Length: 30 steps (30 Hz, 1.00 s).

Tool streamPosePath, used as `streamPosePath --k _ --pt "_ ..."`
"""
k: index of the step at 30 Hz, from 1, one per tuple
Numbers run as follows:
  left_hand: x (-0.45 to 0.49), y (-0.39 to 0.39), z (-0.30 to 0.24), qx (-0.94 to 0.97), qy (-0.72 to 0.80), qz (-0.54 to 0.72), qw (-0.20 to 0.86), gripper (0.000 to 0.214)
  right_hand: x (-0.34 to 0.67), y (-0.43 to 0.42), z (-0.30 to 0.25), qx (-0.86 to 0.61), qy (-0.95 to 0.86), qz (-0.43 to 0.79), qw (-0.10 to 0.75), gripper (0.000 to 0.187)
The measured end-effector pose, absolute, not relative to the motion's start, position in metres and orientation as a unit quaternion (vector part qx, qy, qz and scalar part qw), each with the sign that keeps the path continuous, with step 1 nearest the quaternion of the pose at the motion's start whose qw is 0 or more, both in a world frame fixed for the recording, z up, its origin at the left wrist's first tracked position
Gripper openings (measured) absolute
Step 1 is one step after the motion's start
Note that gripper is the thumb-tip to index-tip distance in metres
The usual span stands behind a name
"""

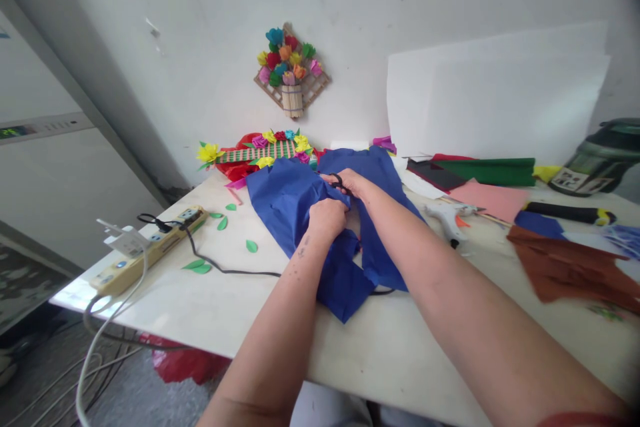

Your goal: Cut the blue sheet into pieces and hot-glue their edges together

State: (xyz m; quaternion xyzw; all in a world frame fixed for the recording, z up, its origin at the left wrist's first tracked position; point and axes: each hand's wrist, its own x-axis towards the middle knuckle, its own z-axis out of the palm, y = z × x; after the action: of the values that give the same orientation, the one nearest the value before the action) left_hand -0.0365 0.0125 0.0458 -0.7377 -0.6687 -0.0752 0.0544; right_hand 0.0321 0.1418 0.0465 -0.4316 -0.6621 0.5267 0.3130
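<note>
A large sheet of blue crepe paper [290, 203] lies crumpled on the white table [210, 293]. My left hand [326, 217] is closed, gripping a fold of the blue paper near its middle. Just beyond it, my right hand [353, 181] is closed round the black handles of a pair of scissors [338, 181], held against the same paper. The blades are hidden by the paper and my hand.
A power strip [150, 250] with a black cord sits at left, with green paper leaves [251, 246] near it. A glue gun [450, 220], coloured paper sheets [570, 267] and a dark pot [600, 157] lie right. Paper flower crafts [260, 150] stand at the wall.
</note>
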Motion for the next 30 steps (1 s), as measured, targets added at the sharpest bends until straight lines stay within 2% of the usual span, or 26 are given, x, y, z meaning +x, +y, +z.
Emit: streamPosePath --k 5,12,16,19,23,28,30 --pt "-0.035 0.012 0.047 -0.746 -0.661 -0.057 0.054 0.031 0.036 0.139 0.052 -0.436 -0.666 0.538 0.278 0.045" --pt "-0.035 0.01 0.049 -0.757 -0.65 -0.026 0.052 0.031 0.033 0.139 0.055 -0.427 -0.689 0.509 0.289 0.039" --pt "-0.035 0.01 0.05 -0.759 -0.649 -0.018 0.052 0.031 0.041 0.142 0.065 -0.404 -0.692 0.561 0.208 0.046" --pt "-0.035 0.01 0.049 -0.754 -0.654 -0.032 0.039 0.048 0.057 0.141 0.083 -0.362 -0.707 0.589 0.148 0.048" --pt "-0.034 0.01 0.051 -0.726 -0.683 -0.073 0.016 0.063 0.085 0.126 0.106 -0.368 -0.72 0.541 0.232 0.046" --pt "-0.042 0.007 0.064 -0.673 -0.717 -0.177 0.021 0.058 0.123 0.102 0.107 -0.438 -0.706 0.412 0.375 0.045" --pt "-0.051 0.005 0.067 -0.62 -0.754 -0.21 0.046 0.054 0.141 0.097 0.1 -0.516 -0.695 0.327 0.38 0.045"
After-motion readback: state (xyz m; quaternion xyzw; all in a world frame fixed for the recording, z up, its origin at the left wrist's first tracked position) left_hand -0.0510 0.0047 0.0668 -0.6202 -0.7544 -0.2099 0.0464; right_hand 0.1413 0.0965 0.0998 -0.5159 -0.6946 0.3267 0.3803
